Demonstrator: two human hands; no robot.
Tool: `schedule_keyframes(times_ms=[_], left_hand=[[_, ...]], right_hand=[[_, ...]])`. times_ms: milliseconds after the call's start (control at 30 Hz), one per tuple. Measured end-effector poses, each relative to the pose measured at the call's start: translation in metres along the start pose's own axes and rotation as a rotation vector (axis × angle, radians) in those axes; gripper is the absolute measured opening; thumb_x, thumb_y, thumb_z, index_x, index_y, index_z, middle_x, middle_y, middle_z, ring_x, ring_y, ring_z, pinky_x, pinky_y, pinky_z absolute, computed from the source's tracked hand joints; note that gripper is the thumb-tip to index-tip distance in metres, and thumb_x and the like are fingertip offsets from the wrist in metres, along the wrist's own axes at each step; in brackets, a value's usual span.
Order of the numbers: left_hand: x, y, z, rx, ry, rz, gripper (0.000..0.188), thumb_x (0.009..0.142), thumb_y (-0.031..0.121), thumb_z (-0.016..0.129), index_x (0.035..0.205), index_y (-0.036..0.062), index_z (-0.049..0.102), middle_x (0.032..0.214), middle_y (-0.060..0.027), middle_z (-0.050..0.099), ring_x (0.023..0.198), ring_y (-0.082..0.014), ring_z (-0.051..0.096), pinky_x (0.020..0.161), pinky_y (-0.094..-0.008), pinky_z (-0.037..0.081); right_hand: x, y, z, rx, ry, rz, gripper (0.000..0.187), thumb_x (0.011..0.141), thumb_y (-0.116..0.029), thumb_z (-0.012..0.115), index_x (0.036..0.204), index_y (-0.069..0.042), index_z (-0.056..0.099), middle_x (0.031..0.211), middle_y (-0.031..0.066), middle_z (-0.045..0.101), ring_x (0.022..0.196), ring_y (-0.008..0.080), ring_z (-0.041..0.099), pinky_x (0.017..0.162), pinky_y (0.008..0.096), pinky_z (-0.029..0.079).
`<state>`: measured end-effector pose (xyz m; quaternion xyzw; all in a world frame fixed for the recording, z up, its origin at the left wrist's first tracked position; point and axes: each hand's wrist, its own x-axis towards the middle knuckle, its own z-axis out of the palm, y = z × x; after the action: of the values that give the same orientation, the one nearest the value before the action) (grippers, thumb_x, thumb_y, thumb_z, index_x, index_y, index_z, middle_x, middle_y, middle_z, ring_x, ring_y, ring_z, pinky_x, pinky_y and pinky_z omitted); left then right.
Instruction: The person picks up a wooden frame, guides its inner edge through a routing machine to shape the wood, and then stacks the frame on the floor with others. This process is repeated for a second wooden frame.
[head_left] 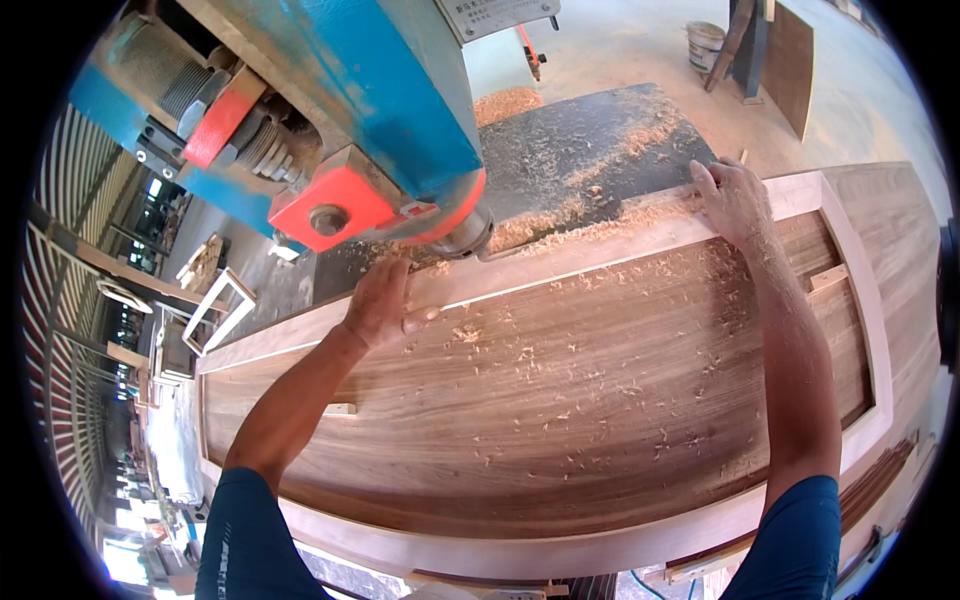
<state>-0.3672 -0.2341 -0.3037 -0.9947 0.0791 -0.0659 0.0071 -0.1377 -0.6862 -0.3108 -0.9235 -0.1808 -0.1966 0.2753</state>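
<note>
A large rectangular frame (590, 249) of pale wood lies across a brown wood-grained board (560, 400). My left hand (382, 305) is closed on its far rail, thumb along the inner edge, just left of the machine's round metal spindle (466, 236). Farther right, my right hand (735, 203) grips the same rail with its fingers curled over the outer edge. Fine dust coats the right wrist. The spindle hangs over the rail between both hands, below a blue and orange-red machine head (400, 120). The cutter itself is hidden.
Behind the rail, a dark machine table (580, 150) carries heaps of wood shavings (630, 140). Two small wooden blocks lie inside the frame, one (828, 278) at the right. A bucket (705, 45) and a leaning board (788, 75) stand at the back right.
</note>
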Motion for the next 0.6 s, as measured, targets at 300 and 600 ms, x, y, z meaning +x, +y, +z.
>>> schedule_keyframes(times_ms=[300,600], left_hand=[[0.005,-0.008,-0.002,-0.039,0.121,0.092,0.080,0.074,0.044,0.076,0.131,-0.0012,0.043,0.110,-0.0216,0.054,0.106,-0.0415,0.052,0.091,-0.0480,0.045],[0.009,0.002,-0.015,-0.389,-0.223,-0.233,0.081,0.069,0.039,0.080,0.135,0.0045,0.048,0.122,-0.0207,0.055,0.111,-0.0407,0.052,0.095,-0.0496,0.043]], right_hand=[[0.016,-0.002,0.006,0.016,0.012,-0.066,0.043,0.097,-0.034,0.053,0.084,0.003,0.069,0.089,0.0208,0.062,0.088,0.0405,0.061,0.080,0.0465,0.047],[0.023,-0.010,0.013,-0.001,-0.051,0.023,0.042,0.096,-0.036,0.055,0.083,0.001,0.072,0.085,0.0187,0.063,0.089,0.0352,0.063,0.081,0.0439,0.049]])
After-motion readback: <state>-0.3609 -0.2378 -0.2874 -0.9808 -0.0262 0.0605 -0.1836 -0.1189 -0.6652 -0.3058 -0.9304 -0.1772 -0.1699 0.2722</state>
